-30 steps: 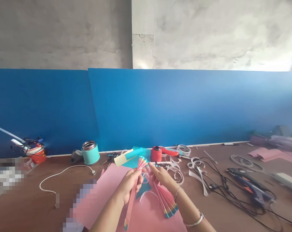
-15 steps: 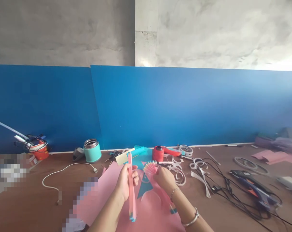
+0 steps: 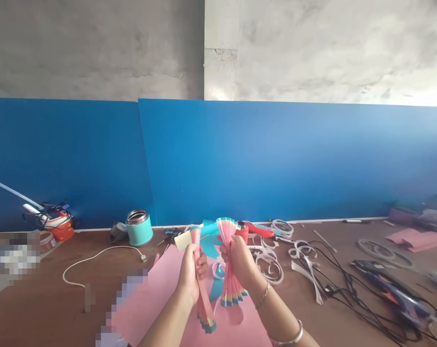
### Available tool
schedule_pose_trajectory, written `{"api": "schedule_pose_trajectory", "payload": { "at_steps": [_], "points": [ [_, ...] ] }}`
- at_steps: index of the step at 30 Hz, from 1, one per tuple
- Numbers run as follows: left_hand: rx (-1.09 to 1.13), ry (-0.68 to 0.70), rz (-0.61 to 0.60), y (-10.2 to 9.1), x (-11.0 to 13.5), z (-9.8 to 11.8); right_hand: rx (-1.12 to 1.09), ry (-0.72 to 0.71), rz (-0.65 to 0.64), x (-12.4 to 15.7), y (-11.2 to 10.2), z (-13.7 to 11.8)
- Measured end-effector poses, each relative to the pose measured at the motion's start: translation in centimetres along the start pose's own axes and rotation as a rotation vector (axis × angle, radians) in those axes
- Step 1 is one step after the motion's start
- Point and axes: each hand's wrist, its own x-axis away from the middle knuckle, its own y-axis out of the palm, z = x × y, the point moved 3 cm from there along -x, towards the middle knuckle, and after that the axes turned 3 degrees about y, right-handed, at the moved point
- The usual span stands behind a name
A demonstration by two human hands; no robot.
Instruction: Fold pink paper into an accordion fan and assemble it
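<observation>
My left hand [image 3: 192, 270] is closed around a narrow, folded pink paper fan [image 3: 205, 306] whose lower end is tipped in yellow and blue. Beside it, my right hand [image 3: 240, 258] pinches a second pleated pink paper fan [image 3: 231, 286] at its middle, so both of its ends spread out. That fan stands upright, its edges banded yellow and blue. Beneath both hands lies a large pink paper sheet [image 3: 160, 284]. Blue paper [image 3: 215, 289] shows between the two fans, partly hidden by them.
Along the back stand a turquoise metal cup [image 3: 139, 230], a red hair-dryer-shaped object [image 3: 256, 230] and an orange bucket [image 3: 61, 229]. White paper coils [image 3: 271, 270], black cables [image 3: 343, 289] and a blurred glue gun [image 3: 395, 289] lie to the right. A white charging cable [image 3: 106, 249] curls at left.
The right hand has lifted its fan and turned it more upright, with both ends now spread. The fan in the left hand has tilted, its lower end swinging to the right.
</observation>
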Motion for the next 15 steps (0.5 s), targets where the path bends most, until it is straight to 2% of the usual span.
{"api": "schedule_pose_trajectory", "payload": {
  "at_steps": [5, 8, 11, 15],
  "points": [
    [0.002, 0.072, 0.000, 0.1, 0.0, 0.6, -0.139, 0.153, -0.176, 1.1, 0.9, -0.7],
    [0.035, 0.111, -0.010, 0.1, 0.0, 0.6, -0.173, 0.177, -0.231, 1.5, 1.0, -0.6],
    [0.034, 0.131, 0.016, 0.1, 0.1, 0.7, -0.146, 0.173, -0.222, 1.6, 1.0, -0.6],
    [-0.107, 0.133, 0.030, -0.2, 0.2, 1.3, -0.056, 0.195, -0.172, 1.8, 0.6, -1.0]
  ]
}}
